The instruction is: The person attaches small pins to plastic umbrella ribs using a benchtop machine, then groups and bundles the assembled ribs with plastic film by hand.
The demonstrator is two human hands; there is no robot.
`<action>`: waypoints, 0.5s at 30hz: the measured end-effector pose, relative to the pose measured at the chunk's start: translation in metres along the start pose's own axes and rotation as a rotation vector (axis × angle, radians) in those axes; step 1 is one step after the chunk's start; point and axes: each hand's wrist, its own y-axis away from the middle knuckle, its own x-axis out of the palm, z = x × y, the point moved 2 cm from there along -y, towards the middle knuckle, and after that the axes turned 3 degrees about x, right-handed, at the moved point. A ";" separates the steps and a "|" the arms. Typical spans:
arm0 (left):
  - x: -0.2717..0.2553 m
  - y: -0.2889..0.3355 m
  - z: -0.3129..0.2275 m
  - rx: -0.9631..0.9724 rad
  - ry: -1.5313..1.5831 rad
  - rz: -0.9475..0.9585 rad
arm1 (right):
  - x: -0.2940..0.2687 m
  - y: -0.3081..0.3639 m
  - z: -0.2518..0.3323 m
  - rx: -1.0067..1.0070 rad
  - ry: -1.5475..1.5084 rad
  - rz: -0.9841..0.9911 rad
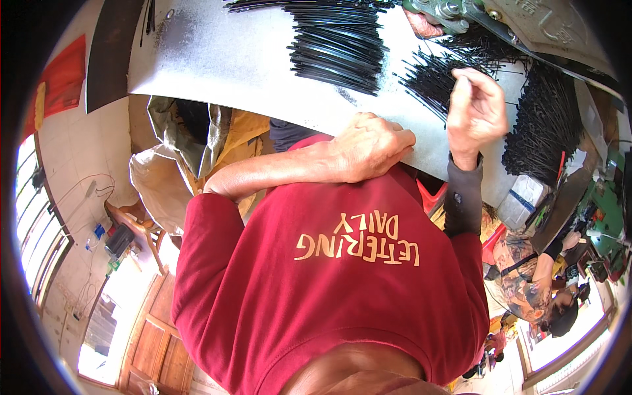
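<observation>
My left hand [370, 148] is curled closed at the near edge of the pale worktable, close against my red shirt; whatever is inside its fingers is hidden. Above a loose pile of thin black rods [431, 82], my right hand [478, 115] is raised with its thumb and fingers pinched together. What the pinch holds, if anything, is too small to make out. Left of that pile lies a neater stack of black rods [337, 49], side by side. A larger, dense heap of black rods [545, 125] sits to the right of my right hand.
A green metal machine [454, 12] stands at the table's far right. Under the left side of the worktable [217, 66] are open sacks [174, 148]. A clear-lidded box [522, 201] lies at the right. Farther right, another person [526, 273] works beside green machinery.
</observation>
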 end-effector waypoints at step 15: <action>0.005 -0.003 0.003 0.027 -0.021 0.006 | -0.012 0.010 0.016 -0.172 0.666 0.116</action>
